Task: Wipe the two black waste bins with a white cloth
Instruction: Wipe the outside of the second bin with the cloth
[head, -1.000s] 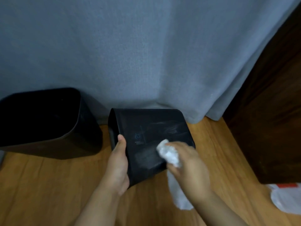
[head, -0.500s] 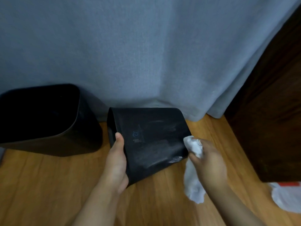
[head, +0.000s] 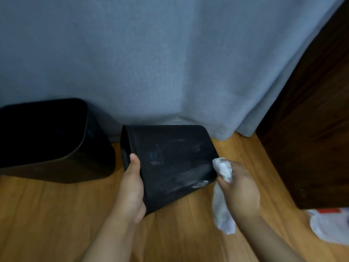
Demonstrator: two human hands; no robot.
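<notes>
Here my left hand [head: 131,188] grips the near left edge of the tipped black plastic waste bin [head: 170,163], thumb laid flat along its upturned side and the other fingers hidden beneath. That bin lies on its side on the warm brown wooden floor [head: 47,214], its mouth turned left and its dusty, smeared wall facing up. My right hand [head: 238,188] is clenched around the crumpled white cloth [head: 222,195], the bunched top pressed against the bin's near right corner while the loose tail hangs down toward the floor. A pale streak sits on the bin's edge just beside the cloth; whether it is dust or a glint I cannot tell. The second black plastic waste bin [head: 51,140] stands upright to the far left, apart from the tipped one. Behind both hangs a grey-blue fabric curtain [head: 151,63]. A dark wooden cabinet [head: 311,129] stands at the right, with a white plastic bag [head: 330,225] on the floor near it.
</notes>
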